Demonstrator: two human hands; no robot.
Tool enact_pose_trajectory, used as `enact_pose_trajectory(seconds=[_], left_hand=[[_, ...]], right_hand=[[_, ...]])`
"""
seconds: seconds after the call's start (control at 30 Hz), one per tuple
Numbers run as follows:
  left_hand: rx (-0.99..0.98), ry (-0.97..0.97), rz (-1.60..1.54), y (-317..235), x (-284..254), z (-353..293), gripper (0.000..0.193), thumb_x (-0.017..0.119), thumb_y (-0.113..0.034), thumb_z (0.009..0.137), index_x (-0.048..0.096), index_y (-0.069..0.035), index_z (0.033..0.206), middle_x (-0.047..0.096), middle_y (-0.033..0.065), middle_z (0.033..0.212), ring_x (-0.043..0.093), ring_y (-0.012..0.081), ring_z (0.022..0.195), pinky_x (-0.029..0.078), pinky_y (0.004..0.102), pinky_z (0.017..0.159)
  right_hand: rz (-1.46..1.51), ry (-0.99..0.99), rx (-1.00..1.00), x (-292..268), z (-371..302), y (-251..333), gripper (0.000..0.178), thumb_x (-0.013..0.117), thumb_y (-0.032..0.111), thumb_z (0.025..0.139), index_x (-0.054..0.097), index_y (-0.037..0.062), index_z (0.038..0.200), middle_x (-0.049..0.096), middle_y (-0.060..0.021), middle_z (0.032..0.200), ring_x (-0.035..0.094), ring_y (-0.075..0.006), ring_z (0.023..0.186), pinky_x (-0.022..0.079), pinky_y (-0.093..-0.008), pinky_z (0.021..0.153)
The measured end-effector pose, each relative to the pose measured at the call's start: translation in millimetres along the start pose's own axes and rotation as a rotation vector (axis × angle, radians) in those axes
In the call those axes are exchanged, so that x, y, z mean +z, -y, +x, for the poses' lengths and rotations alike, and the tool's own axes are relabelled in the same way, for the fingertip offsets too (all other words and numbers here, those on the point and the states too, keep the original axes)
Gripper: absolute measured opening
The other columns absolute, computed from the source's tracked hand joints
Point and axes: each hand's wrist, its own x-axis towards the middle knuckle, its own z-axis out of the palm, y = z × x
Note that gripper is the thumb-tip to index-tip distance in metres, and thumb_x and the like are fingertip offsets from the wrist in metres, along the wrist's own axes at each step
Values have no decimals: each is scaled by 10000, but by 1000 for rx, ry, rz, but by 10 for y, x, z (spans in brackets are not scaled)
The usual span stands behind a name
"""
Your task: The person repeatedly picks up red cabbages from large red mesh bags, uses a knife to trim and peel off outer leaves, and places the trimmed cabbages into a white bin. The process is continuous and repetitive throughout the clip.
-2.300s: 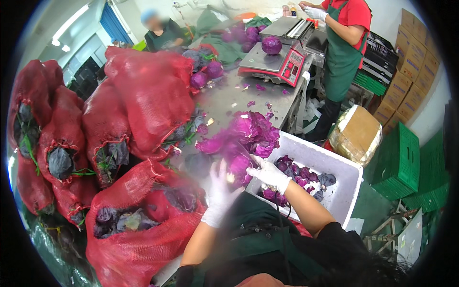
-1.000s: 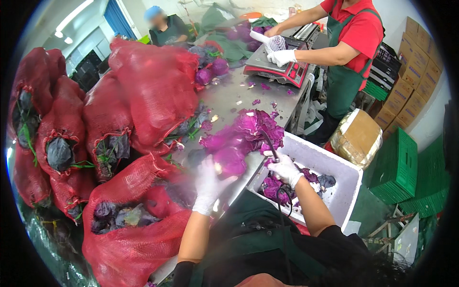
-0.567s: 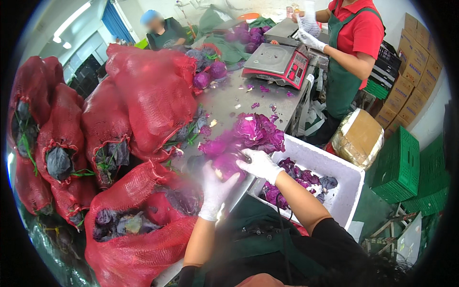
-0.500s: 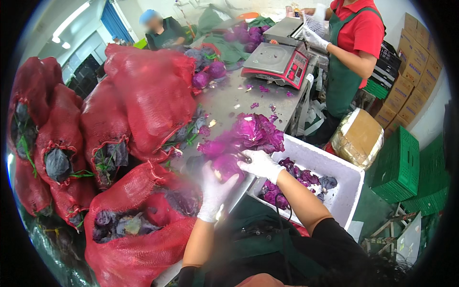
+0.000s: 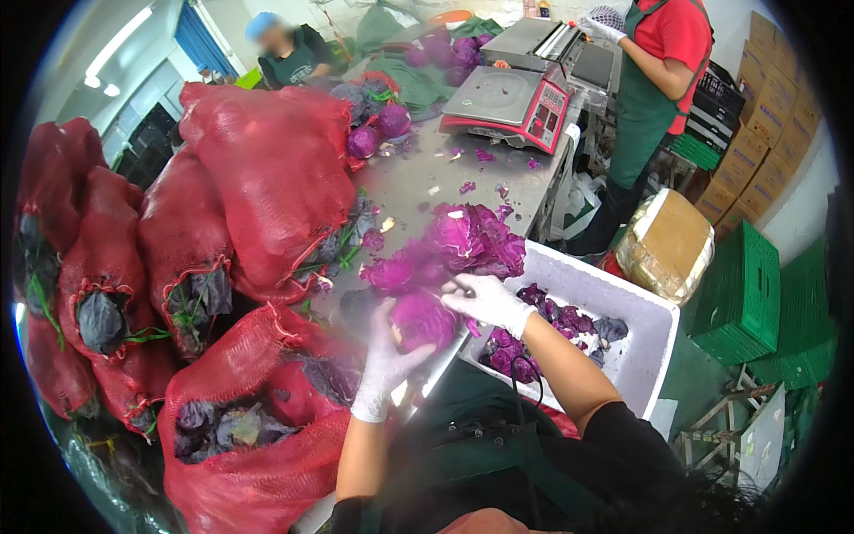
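Note:
My left hand (image 5: 389, 360), in a white glove, cups a round red cabbage (image 5: 423, 320) from its left side, at the near edge of the metal table. My right hand (image 5: 489, 303), also gloved, is closed at the cabbage's right side around what looks like a knife (image 5: 462, 291); only a dark end shows and the blade is blurred. Just beyond lie loose purple cabbage leaves (image 5: 473, 238) in a pile. A small purple leaf piece (image 5: 472, 327) is below my right fingers, over the rim of the white bin.
A white bin (image 5: 640, 345) with cabbage trimmings stands at my right. Red mesh sacks (image 5: 267, 169) of cabbages crowd the left. A red scale (image 5: 503, 107) sits farther along the table (image 5: 405, 191). A co-worker in red (image 5: 672, 53) stands far right; green crates (image 5: 737, 294) are nearer.
The cabbage has turned in my hands, and its pale patch no longer shows. A leaf piece now appears below my right hand. The co-worker in red has shifted their hands; the view has tilted slightly.

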Motion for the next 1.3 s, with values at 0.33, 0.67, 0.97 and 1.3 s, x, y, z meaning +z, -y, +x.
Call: enact_pose_trajectory(seconds=[0.33, 0.67, 0.97, 1.3], left_hand=[[97, 111, 121, -193, 13, 49, 1023, 931, -136, 609, 391, -68, 1475, 393, 166, 1459, 391, 303, 1406, 319, 419, 1191], [-108, 164, -174, 76, -487, -296, 1052, 861, 66, 636, 285, -106, 1500, 418, 88, 1451, 433, 233, 1369, 373, 391, 1177], [95, 160, 306, -492, -181, -256, 1022, 961, -342, 606, 399, -51, 1408, 399, 224, 1445, 378, 378, 1385, 324, 465, 1166], [142, 91, 398, -385, -155, -296, 1066, 966, -352, 573, 465, -90, 1477, 380, 196, 1508, 381, 369, 1407, 339, 458, 1179]], right_hand=[[4, 103, 197, -147, -72, 41, 377, 687, 271, 783, 703, 15, 1059, 715, -207, 846, 713, -302, 772, 555, -408, 750], [-460, -386, -102, -205, -427, -748, 475, 688, 276, 865, 631, 125, 1312, 702, -144, 1165, 689, -289, 1051, 553, -395, 908], [-184, 13, -311, 329, -20, 196, 592, 738, 433, 872, 629, 73, 1329, 659, -213, 1238, 661, -334, 1109, 525, -404, 958], [-199, -346, -77, 154, 154, -550, 465, 560, 440, 963, 684, 8, 844, 658, -234, 758, 663, -408, 737, 511, -487, 727]])
